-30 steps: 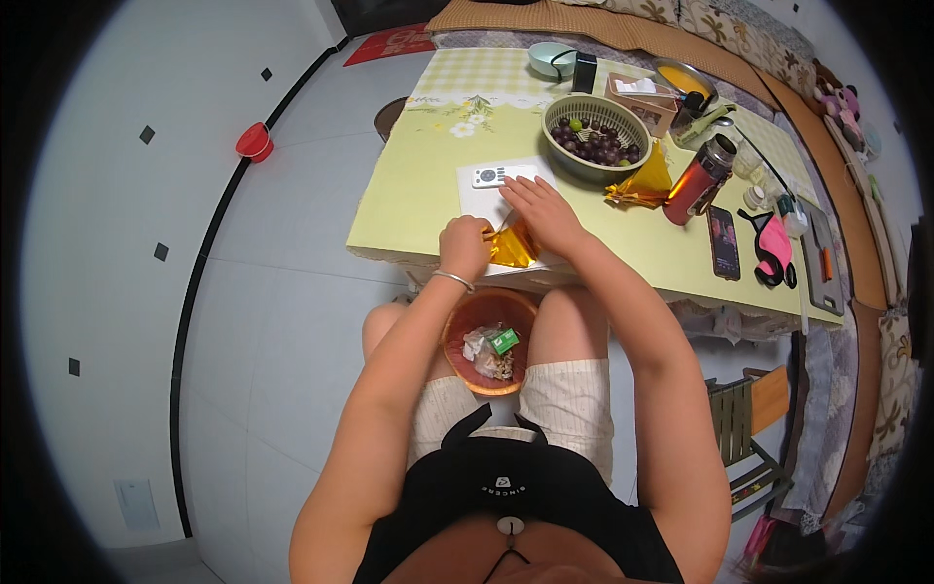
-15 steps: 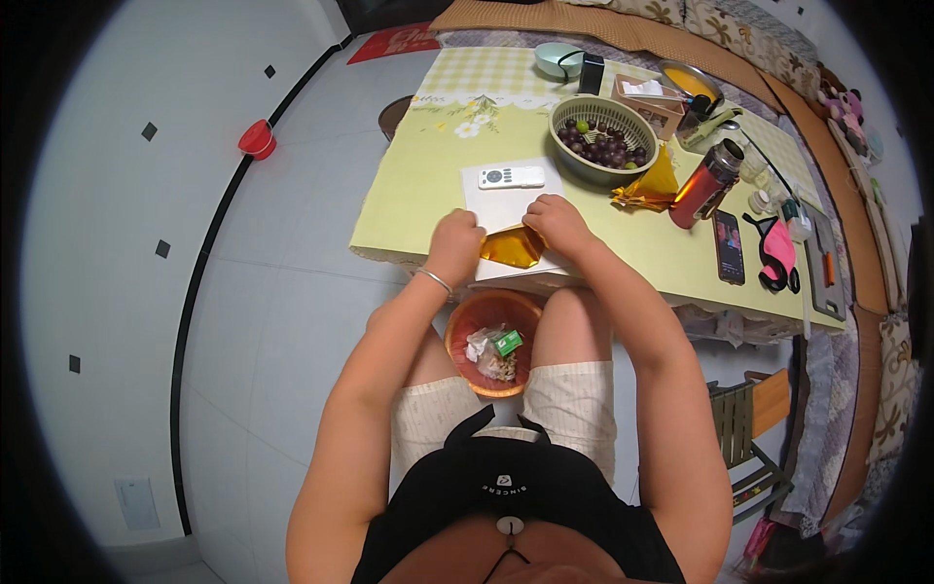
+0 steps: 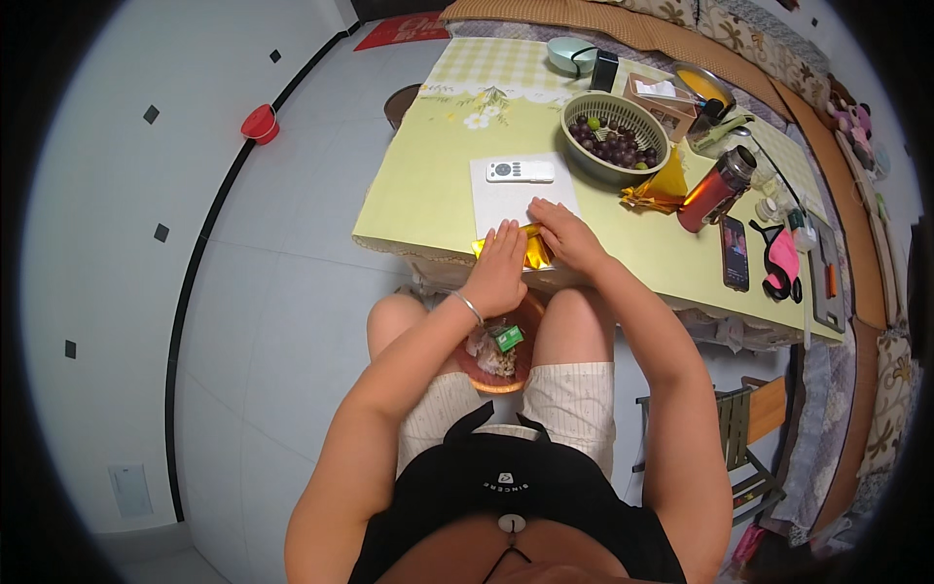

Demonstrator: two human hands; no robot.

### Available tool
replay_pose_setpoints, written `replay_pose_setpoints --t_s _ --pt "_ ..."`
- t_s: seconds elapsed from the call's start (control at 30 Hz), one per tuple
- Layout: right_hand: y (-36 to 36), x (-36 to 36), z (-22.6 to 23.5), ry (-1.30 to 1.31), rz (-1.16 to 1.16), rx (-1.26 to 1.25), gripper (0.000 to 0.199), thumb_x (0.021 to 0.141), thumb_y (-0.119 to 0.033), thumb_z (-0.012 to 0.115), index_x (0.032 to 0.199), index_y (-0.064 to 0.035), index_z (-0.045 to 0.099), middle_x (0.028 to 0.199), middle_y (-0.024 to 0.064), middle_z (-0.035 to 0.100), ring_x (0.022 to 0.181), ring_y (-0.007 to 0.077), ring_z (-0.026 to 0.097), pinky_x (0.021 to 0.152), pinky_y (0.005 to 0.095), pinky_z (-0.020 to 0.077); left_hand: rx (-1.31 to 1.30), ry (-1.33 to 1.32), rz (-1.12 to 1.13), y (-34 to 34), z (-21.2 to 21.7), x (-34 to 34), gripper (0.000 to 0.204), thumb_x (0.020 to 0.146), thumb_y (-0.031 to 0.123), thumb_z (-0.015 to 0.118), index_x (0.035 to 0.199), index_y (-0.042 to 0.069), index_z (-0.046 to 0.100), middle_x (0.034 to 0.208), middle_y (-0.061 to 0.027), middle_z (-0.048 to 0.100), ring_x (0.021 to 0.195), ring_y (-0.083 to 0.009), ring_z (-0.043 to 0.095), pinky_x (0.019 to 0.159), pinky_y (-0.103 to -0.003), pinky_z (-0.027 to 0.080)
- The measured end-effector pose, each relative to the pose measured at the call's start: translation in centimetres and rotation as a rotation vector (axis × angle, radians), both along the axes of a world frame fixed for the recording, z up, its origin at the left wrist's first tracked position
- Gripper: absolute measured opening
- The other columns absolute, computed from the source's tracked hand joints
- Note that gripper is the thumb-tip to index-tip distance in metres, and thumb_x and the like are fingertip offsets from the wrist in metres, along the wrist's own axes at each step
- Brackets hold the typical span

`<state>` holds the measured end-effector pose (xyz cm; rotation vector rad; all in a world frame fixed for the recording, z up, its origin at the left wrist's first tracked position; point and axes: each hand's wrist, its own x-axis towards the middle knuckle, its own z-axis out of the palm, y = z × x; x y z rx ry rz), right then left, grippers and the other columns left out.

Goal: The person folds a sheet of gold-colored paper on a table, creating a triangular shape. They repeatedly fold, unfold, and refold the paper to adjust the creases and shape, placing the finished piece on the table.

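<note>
At the near edge of the counter (image 3: 418,195), I lay my left hand (image 3: 498,271) and right hand (image 3: 569,238), fingers outstretched, on gold foil (image 3: 537,255) whose long axis runs roughly left-right, apparently a flattening step, the next move likely calling for even pressure, a white remote (image 3: 520,172) lying beyond.

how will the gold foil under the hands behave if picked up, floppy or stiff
The gold foil is probably floppy and light, since its creased surface looks thin. It may hold folds, judging by the folded gold piece beside the colander. Its shine hints it could be slippery.
</note>
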<state>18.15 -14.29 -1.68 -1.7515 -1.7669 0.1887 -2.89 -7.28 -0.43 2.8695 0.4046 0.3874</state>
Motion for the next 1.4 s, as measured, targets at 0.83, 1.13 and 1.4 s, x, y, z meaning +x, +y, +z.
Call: replay_pose_setpoints --t_s 0.83,1.13,1.4 --pt "-1.4 -1.9 0.9 -0.28 -0.122 -0.226 0.065 0.101 -0.04 0.046 0.154 -0.005 0.033 0.162 0.0146 0.029 0.151 0.0296 0.025 0.123 0.0438 0.0189 0.127 0.083 -0.249 5.5 0.8 -0.3 0.109 0.081 0.075 0.057 0.153 -0.002 0.031 0.16 -0.0267 0.025 0.15 -0.0414 0.022 0.122 -0.052 0.016" --pt "-1.4 -1.2 0.8 -0.357 -0.069 -0.236 0.077 0.097 -0.051 0.051 0.155 -0.0041 0.031 0.163 0.0161 0.027 0.152 0.0302 0.022 0.123 0.0453 0.0183 0.169 0.057 -0.4 6.5 0.8 -2.2 0.097 0.079 0.079 0.055 0.154 0.02 0.039 0.16 -0.0267 0.025 0.149 -0.0478 0.019 0.12 -0.059 0.015" --pt "-1.6 -0.9 1.2 -0.368 -0.032 -0.268 0.092 0.09 -0.064 0.056 0.156 -0.0049 0.029 0.163 0.016 0.025 0.152 0.0315 0.021 0.123 0.0479 0.0176 0.091 0.059 -0.462 7.1 1.4 -2.8 0.086 0.078 0.078 0.058 0.151 0.033 0.044 0.16 -0.0263 0.024 0.148 -0.049 0.019 0.119 -0.061 0.016"
